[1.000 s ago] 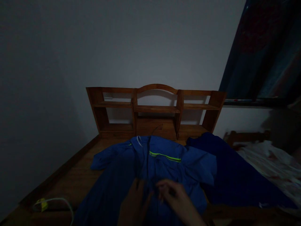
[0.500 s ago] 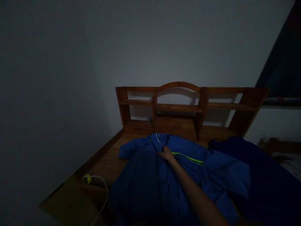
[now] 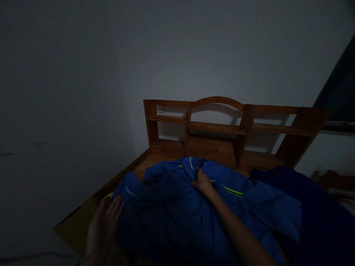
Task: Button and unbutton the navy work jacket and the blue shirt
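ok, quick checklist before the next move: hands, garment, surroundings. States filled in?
1. Right hand on the front of the blue garment: ok, in contact near the collar.
2. Left hand at the garment's left edge: ok, fingers against the cloth.
3. Firm grip, both hands: cannot tell, too dim.
4. Garment smooth: not ok, creased and bunched.
5. Garment apart from the dark blue cloth: not ok, its right-side sleeve overlaps it.
6. Yellow item free of the left hand: cannot tell, mostly hidden.
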Demonstrator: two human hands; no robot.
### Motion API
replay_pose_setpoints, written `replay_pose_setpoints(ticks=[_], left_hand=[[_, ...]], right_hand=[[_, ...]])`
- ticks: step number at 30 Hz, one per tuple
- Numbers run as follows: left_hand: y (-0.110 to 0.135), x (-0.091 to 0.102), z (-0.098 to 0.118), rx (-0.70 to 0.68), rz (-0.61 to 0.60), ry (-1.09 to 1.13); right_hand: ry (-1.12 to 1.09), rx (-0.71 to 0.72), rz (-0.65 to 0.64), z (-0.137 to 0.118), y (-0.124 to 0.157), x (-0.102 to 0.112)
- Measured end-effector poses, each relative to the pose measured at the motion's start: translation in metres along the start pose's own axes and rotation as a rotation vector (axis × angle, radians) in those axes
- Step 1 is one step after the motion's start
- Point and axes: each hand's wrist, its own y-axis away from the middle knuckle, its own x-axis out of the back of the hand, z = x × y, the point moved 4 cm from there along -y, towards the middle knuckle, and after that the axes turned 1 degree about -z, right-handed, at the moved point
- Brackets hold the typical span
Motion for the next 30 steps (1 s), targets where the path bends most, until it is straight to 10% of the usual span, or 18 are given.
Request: replay_pose_setpoints(ticks=[7, 16, 30], left_hand=[[0.029, -0.021, -0.02, -0.287, 0.012, -0.537], [-0.021, 0.001, -0.039, -0.322, -0.059, -0.908], [-0.034, -0.027, -0.027, -0.219, -0.083, -1.31]], right_hand=[[0.193, 0.016, 0.132, -0.021, -0.006, -0.011], [0.216, 0.01, 0.196, -0.026, -0.02, -0.014], [-0.519, -0.333, -0.115, 0.018, -0.038, -0.008]])
